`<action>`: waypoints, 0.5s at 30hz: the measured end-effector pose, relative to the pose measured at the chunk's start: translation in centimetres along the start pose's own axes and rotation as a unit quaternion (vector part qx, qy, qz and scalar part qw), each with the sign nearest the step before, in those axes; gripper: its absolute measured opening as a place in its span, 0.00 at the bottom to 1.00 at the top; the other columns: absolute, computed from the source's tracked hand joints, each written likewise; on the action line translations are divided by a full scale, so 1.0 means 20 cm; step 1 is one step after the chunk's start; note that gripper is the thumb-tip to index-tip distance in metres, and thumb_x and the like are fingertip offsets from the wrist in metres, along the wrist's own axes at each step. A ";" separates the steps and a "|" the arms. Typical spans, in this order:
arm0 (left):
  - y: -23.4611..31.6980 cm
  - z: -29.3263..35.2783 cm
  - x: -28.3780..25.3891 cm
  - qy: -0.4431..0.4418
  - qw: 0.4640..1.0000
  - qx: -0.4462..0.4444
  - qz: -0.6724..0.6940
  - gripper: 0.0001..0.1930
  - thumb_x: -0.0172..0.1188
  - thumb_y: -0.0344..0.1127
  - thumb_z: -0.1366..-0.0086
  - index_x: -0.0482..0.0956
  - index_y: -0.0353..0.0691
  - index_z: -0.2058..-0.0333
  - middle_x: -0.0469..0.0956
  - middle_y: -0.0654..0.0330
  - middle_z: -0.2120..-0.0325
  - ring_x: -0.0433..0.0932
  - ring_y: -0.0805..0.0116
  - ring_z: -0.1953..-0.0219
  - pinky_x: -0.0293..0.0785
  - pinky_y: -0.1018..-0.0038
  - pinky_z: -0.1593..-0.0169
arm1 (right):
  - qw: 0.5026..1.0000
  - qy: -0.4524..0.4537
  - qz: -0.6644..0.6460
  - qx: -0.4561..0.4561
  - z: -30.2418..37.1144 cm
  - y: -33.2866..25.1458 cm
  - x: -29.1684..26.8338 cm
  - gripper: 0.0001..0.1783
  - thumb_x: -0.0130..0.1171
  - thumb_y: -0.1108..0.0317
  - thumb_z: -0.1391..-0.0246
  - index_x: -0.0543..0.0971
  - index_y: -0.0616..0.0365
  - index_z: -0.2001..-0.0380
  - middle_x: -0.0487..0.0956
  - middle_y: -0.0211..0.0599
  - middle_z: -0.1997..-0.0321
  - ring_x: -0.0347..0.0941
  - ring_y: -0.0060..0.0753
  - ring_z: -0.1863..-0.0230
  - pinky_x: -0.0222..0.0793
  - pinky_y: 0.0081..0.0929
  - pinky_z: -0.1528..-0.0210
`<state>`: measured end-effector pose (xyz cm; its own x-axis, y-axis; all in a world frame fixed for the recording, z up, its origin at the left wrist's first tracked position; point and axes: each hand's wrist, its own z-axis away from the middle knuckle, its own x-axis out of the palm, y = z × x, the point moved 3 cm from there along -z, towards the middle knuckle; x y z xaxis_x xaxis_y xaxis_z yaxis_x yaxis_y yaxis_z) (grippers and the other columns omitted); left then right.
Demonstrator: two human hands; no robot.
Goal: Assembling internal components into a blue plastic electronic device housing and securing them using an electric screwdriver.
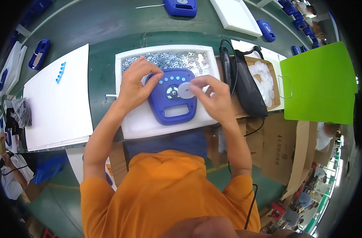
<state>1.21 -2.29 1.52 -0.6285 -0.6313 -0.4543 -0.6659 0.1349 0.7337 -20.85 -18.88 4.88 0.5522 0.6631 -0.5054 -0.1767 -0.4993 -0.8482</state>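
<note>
green board, black bag, white sheet.

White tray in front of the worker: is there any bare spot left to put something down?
On the white tray, bare strips lie left of and below the blue housing. Its far end is crowded with small metal washers. The left hand and right hand crowd the housing's top. The white board to the left is mostly bare.

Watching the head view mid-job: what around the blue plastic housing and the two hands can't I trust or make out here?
- Upper left corner of the blue plastic housing: covered by the left hand.
- White round disc: its right edge sits under the right hand fingers.
- Small silvery parts in the white foam tray: too small to identify.
- Black tool: its far end is hidden by the cardboard box.
</note>
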 end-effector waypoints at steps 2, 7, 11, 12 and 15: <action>0.01 0.00 -0.01 0.006 1.000 0.004 -0.005 0.02 0.73 0.29 0.29 0.90 0.41 0.60 0.90 0.60 0.63 0.89 0.57 0.54 0.70 0.45 0.22 | 0.998 -0.015 0.005 -0.058 0.00 -0.04 0.10 0.08 0.75 0.71 0.31 0.91 0.61 0.52 0.92 0.33 0.59 0.83 0.21 0.63 0.73 0.21 0.62; 0.00 0.00 0.01 0.006 1.000 0.013 -0.018 0.02 0.73 0.29 0.30 0.89 0.41 0.60 0.90 0.60 0.62 0.89 0.57 0.54 0.70 0.45 0.23 | 0.995 -0.011 0.074 -0.069 -0.02 -0.02 0.18 0.10 0.76 0.73 0.36 0.91 0.62 0.53 0.88 0.35 0.64 0.81 0.28 0.66 0.75 0.27 0.62; 0.01 0.01 0.01 0.007 0.999 0.020 -0.032 0.02 0.73 0.29 0.30 0.90 0.41 0.60 0.90 0.60 0.62 0.88 0.57 0.54 0.71 0.45 0.23 | 0.975 0.047 0.155 -0.150 -0.04 -0.04 0.18 0.08 0.76 0.71 0.38 0.90 0.58 0.56 0.85 0.40 0.59 0.84 0.44 0.62 0.81 0.40 0.59; 0.01 0.01 0.01 0.007 0.999 0.021 -0.029 0.02 0.73 0.29 0.30 0.90 0.41 0.60 0.90 0.60 0.62 0.88 0.57 0.54 0.71 0.45 0.23 | 0.975 0.047 0.158 -0.150 -0.04 -0.03 0.17 0.08 0.76 0.71 0.38 0.90 0.58 0.56 0.85 0.40 0.59 0.84 0.44 0.62 0.81 0.40 0.59; 0.00 0.00 0.00 0.010 0.999 0.017 -0.029 0.02 0.73 0.29 0.30 0.89 0.41 0.60 0.89 0.60 0.62 0.88 0.57 0.54 0.71 0.45 0.23 | 0.978 0.064 0.130 -0.149 -0.09 0.04 0.09 0.08 0.76 0.70 0.37 0.90 0.57 0.57 0.84 0.40 0.58 0.84 0.46 0.59 0.80 0.42 0.58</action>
<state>1.20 -2.22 1.47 -0.5804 -0.6542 -0.4850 -0.7148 0.1240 0.6882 -18.56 -19.04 3.62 0.6215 0.4262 -0.6573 -0.0901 -0.7946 -0.6004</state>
